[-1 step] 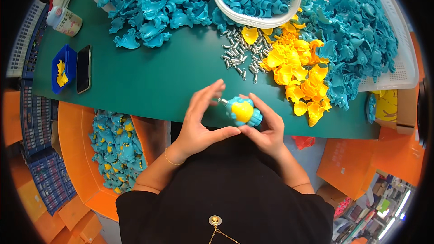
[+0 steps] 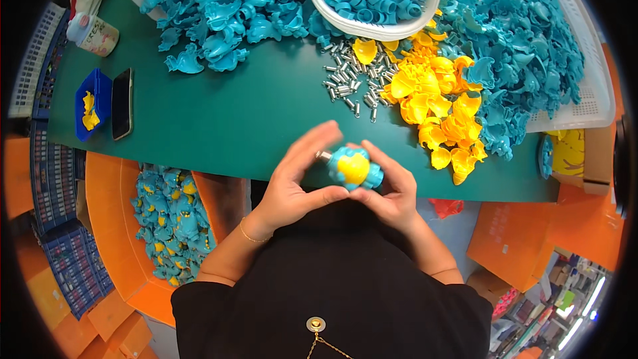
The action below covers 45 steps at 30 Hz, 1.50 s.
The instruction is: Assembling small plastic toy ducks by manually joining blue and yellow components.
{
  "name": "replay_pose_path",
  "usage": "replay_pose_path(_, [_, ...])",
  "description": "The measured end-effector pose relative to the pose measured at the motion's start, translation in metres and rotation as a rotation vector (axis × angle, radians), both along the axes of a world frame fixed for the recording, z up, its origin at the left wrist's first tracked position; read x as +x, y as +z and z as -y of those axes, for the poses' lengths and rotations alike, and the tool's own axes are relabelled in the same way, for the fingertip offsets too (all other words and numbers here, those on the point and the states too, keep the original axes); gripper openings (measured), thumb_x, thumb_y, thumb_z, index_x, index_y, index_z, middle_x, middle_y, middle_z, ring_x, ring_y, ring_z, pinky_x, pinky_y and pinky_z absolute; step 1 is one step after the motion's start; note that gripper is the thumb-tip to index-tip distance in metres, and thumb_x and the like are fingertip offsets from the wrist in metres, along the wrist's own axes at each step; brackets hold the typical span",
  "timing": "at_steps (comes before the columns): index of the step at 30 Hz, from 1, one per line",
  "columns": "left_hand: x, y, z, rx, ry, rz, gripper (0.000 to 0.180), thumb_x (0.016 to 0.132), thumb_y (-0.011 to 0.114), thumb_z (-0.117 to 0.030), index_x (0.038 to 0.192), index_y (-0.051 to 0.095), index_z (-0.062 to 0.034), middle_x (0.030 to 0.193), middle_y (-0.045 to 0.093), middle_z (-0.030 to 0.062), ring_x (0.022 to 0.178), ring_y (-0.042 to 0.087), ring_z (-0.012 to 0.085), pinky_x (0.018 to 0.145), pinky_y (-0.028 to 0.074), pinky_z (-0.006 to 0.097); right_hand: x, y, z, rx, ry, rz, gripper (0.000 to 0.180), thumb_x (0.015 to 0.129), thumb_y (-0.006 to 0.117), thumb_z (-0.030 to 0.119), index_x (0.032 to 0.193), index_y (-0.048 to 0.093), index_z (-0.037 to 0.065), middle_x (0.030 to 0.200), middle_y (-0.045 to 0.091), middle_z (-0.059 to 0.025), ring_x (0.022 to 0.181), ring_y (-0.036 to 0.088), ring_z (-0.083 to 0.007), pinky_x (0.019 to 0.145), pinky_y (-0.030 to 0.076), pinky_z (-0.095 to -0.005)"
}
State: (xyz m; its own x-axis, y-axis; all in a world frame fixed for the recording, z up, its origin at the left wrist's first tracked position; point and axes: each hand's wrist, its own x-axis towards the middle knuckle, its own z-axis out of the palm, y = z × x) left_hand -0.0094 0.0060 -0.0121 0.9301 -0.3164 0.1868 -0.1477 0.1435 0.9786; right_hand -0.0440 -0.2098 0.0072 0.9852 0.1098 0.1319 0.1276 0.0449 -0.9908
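Note:
A small turquoise plastic toy figure (image 2: 337, 176) with a yellow front is gripped between the thumb and fingers of my right hand (image 2: 397, 193). A metal spring (image 2: 323, 155) sticks out of its left end. My left hand (image 2: 286, 189) is open around that end, its slightly blurred fingers stretched above the spring and its thumb reaching the toy's lower edge. Whether the left fingertips touch the spring, I cannot tell. Beyond my hands lie loose metal springs (image 2: 347, 80) and a heap of yellow shell pieces (image 2: 425, 93).
Turquoise shell pieces (image 2: 232, 10) pile up at the far left of the green table (image 2: 199, 116). A white basket (image 2: 382, 30) holds turquoise rings; a white crate (image 2: 591, 110) holds more pieces. A phone (image 2: 122, 103) lies beside a blue tray (image 2: 100, 83). Assembled toys fill an orange box (image 2: 109, 219).
My left fingers have dipped slightly toward the spring and moved right. The toy has shifted a little to the left and down within my right hand's hold.

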Motion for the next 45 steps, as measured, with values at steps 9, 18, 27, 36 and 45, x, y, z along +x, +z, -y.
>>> replay_pose_path(9, [0.003, 0.010, 0.002, -0.015, -0.034, -0.100, 0.059, 0.081, 0.089, 0.001, 0.136, 0.069, -0.0046, 0.122, 0.068, 0.0058, 0.110, 0.069, 0.0167, 0.096, 0.059, 0.033, 0.012, 0.015, 0.014, -0.356, 0.045, 0.109, 0.071, 0.083, 0.089, 0.019, 0.145, 0.061, 0.001, 0.132, 0.066, -0.0152, 0.125, 0.061, -0.0302, 0.107, 0.047, -0.0407])
replay_pose_path(18, [0.009, 0.002, -0.007, 0.304, -0.006, 0.264, 0.040, 0.080, 0.090, -0.008, 0.118, 0.077, -0.0034, 0.129, 0.075, 0.0156, 0.083, 0.072, 0.0185, 0.074, 0.059, 0.030, 0.014, -0.004, -0.003, -0.217, 0.057, 0.175, 0.034, 0.092, 0.076, 0.001, 0.125, 0.073, -0.001, 0.133, 0.070, -0.0199, 0.127, 0.065, -0.0337, 0.106, 0.051, -0.0416])
replay_pose_path(27, [0.007, -0.003, 0.001, 0.229, 0.098, 0.295, 0.032, 0.080, 0.090, -0.006, 0.110, 0.079, -0.0046, 0.117, 0.079, 0.0144, 0.081, 0.074, 0.0175, 0.076, 0.059, 0.031, 0.018, -0.015, -0.001, -0.179, 0.075, 0.235, 0.038, 0.095, 0.074, 0.002, 0.132, 0.067, -0.001, 0.135, 0.068, -0.0179, 0.125, 0.064, -0.0318, 0.106, 0.051, -0.0414])
replay_pose_path(36, [-0.010, -0.002, 0.004, -0.471, -0.073, -0.419, 0.040, 0.095, 0.081, -0.010, 0.130, 0.063, -0.0031, 0.132, 0.067, 0.0156, 0.110, 0.069, 0.0186, 0.096, 0.060, 0.037, -0.005, -0.008, -0.001, -0.345, 0.026, 0.033, 0.061, 0.094, 0.081, 0.029, 0.141, 0.053, 0.000, 0.129, 0.066, -0.0191, 0.110, 0.069, -0.0358, 0.094, 0.055, -0.0416])
replay_pose_path(45, [-0.003, 0.009, -0.006, 0.035, -0.057, -0.164, 0.040, 0.094, 0.083, -0.030, 0.119, 0.061, -0.0067, 0.096, 0.063, -0.0014, 0.081, 0.057, 0.0043, 0.070, 0.048, 0.022, 0.044, 0.051, 0.007, -0.740, 0.413, 0.173, 0.043, 0.092, 0.081, 0.029, 0.124, 0.065, 0.004, 0.109, 0.070, -0.0145, 0.099, 0.069, -0.0342, 0.085, 0.055, -0.0434])
